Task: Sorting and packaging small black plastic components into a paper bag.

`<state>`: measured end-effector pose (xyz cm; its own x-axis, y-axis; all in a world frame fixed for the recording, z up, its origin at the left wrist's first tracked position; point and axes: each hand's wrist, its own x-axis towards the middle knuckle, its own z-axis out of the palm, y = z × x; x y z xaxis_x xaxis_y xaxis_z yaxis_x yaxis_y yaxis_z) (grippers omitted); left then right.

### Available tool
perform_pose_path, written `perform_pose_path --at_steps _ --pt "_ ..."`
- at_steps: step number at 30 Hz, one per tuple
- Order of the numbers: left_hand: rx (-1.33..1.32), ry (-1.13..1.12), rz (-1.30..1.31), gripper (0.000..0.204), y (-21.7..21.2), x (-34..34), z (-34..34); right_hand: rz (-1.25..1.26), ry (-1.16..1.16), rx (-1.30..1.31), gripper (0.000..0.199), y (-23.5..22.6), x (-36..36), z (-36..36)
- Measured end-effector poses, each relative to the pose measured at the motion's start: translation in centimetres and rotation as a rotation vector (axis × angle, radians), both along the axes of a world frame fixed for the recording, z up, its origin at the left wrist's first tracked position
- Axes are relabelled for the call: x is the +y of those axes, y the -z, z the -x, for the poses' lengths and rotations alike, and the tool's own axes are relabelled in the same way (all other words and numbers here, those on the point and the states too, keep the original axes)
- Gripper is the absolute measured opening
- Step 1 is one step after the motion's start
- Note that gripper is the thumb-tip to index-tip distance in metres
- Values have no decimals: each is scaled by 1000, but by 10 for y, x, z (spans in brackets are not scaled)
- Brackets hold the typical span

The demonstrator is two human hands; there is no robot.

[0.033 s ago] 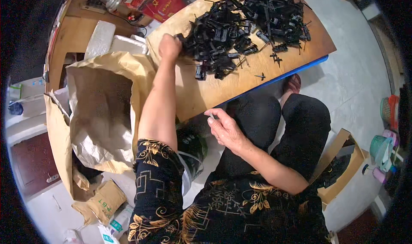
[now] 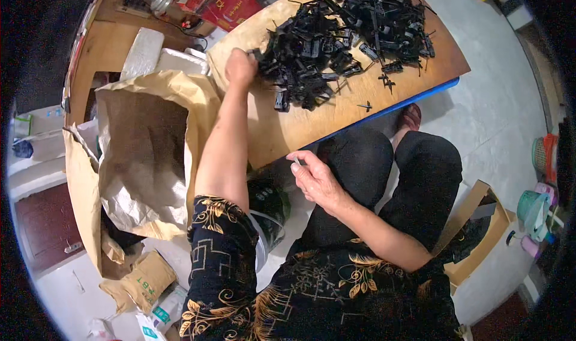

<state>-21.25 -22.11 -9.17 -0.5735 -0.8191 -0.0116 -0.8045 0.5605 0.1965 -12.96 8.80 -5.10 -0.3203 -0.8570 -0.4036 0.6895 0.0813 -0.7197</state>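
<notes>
At the left end of a big heap of black plastic parts (image 2: 312,47), my left hand (image 2: 241,70) is closed, its fingertips mostly hidden. A black plastic part (image 2: 257,54) shows at its fingers, touching or near the heap. My right hand (image 2: 319,180) is held over my lap, just off the table's near edge. Thumb and forefinger there pinch a small pale piece (image 2: 297,160), too small to name. The heap lies on a wooden tabletop (image 2: 276,134), with a few loose black pieces (image 2: 387,83) at its near side.
Left of my arm stands a large open brown paper sack (image 2: 144,143). Behind it are white foam blocks (image 2: 141,54). A bucket (image 2: 267,215) sits beneath the table's near corner. At my right, an open cardboard box (image 2: 474,239) holds dark things. A smaller brown bag (image 2: 147,281) lies lower left.
</notes>
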Motion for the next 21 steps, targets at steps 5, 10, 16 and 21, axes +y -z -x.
perform_pose_path --at_steps 5,10,16,21 --pt "103 14 -47 33 -3 14 -26 32 -28 77 23 -1 -1 -7" --pt "87 -53 -156 32 5 8 -38 87 -43 192 21 10 -2 -17" --pt "116 156 19 27 3 27 -49 99 -21 227 20 16 3 -12" --pt "-42 3 -133 35 -8 20 -58 129 -26 270 20 19 2 -14"
